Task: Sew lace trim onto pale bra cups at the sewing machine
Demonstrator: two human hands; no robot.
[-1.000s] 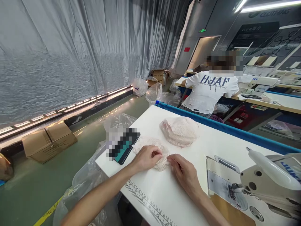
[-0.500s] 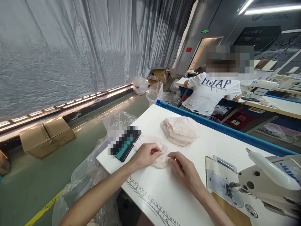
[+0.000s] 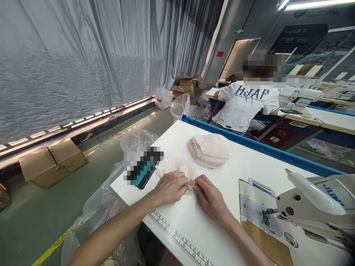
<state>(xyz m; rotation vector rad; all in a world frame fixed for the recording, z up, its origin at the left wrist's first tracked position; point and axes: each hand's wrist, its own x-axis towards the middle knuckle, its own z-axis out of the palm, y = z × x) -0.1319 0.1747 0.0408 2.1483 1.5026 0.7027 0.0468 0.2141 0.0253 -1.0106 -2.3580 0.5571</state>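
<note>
A pale pink lace piece (image 3: 177, 166) with a scalloped, perforated edge lies on the white table (image 3: 222, 218). My left hand (image 3: 172, 186) rests over its near part, fingers bent and pinching the lace. Against the lace's right edge, my right hand (image 3: 208, 192) pinches it between thumb and forefinger. The fingertips of both hands nearly meet, and they hide the stretch of lace between them. Just behind, a heaped stack of similar pale pink fabric (image 3: 209, 149) sits apart from both hands.
A sewing machine (image 3: 310, 199) stands at the right. A phone-like dark object (image 3: 146, 173), partly blurred, lies by the left table edge. A printed ruler (image 3: 177, 236) runs along the near edge. Plastic bags (image 3: 100, 218) and a cardboard box (image 3: 52, 162) are on the floor. A co-worker (image 3: 246, 103) sits ahead.
My hands have come closer together. The right fingers, loosely beside the lace before, now pinch its edge; my left hand has turned lower over it. The whole view has shifted slightly.
</note>
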